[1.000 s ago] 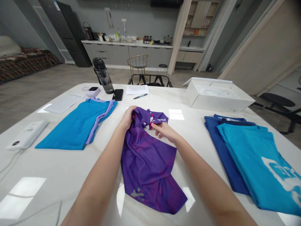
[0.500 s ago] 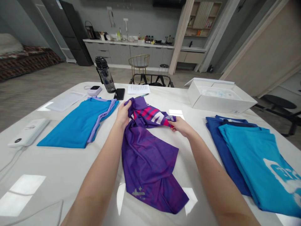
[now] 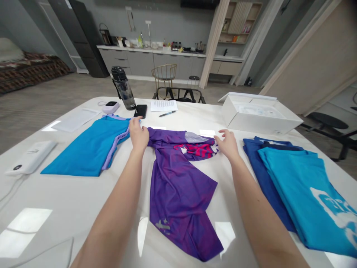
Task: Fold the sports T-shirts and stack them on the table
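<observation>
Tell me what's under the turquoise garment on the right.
Dark blue fabric shows beneath the turquoise garment, along its left and far edges; whatever else lies under it is covered.

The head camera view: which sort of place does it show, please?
Probably a kitchen and dining area, perhaps in a home: grey kitchen cabinets, what looks like a dark fridge beside them, and a large white table in the foreground.

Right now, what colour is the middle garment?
The garment is mostly purple, seen in the head view.
</observation>
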